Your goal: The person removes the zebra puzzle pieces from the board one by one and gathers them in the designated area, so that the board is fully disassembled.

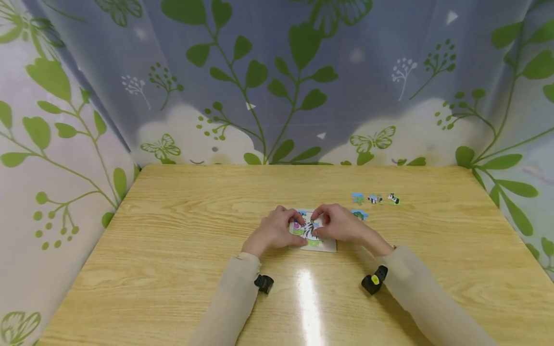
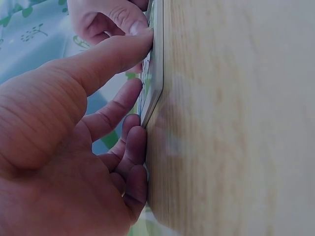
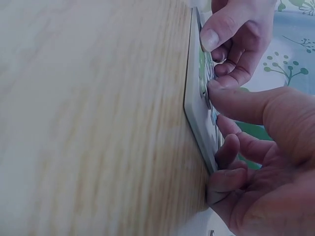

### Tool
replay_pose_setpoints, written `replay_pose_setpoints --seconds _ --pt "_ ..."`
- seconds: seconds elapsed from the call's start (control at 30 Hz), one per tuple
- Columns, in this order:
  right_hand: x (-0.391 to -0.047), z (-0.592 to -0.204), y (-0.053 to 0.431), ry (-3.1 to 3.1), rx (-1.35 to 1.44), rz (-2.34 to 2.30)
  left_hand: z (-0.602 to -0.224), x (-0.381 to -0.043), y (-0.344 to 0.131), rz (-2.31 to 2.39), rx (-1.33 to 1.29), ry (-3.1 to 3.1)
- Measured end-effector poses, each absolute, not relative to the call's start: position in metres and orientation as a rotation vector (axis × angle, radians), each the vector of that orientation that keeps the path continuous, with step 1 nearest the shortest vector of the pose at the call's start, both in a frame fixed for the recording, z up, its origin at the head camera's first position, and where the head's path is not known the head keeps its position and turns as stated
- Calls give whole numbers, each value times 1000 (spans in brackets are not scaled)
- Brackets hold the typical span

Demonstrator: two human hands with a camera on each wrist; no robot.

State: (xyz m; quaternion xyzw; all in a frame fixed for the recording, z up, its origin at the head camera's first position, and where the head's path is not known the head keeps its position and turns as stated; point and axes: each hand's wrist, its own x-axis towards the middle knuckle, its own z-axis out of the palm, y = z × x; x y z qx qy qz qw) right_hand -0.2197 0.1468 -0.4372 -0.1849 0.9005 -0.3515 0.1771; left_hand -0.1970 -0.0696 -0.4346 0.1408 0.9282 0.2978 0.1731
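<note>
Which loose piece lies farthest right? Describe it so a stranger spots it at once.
On the wooden table, find the pale puzzle board under the left hand and right hand. Beyond the right hand, a row of three small loose pieces runs sideways. Yours is the black-and-white piece at its right end, the only one with no loose piece to its right.

No readable text, brand or number in any view. Nearest thing to a label: small yellow patch (image 1: 375,279) on the black wrist device (image 1: 369,288) by the right sleeve (image 1: 426,293); any marking on it too small to make out. Sign-like shapes: plain white triangles (image 1: 451,18) on the patterned backdrop (image 1: 261,29). Puzzle board (image 1: 327,245) and loose pieces (image 1: 393,198): printed pictures, lettering none legible.
</note>
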Motion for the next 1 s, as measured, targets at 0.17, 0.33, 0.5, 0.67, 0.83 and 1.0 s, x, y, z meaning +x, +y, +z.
replay_pose_setpoints --seconds 0.17,0.33,0.5,0.67,0.83,1.0 --pt "-222 -437 145 2528 -502 -1015 -432 -197 -69 836 393 2635" --pt "-222 -437 145 2499 -499 -1040 -430 -195 -69 842 389 2642" --pt "-221 -438 146 2478 -495 -1078 -429 -194 -68 839 390 2643" --pt "-221 -443 147 2438 -494 -1186 -428 -195 -69 837 378 2633" --pt "-219 -445 149 2423 -498 -1275 -429 -195 -68 842 379 2638" --pt "-218 -447 150 2407 -503 -1338 -430 -195 -68 856 380 2633"
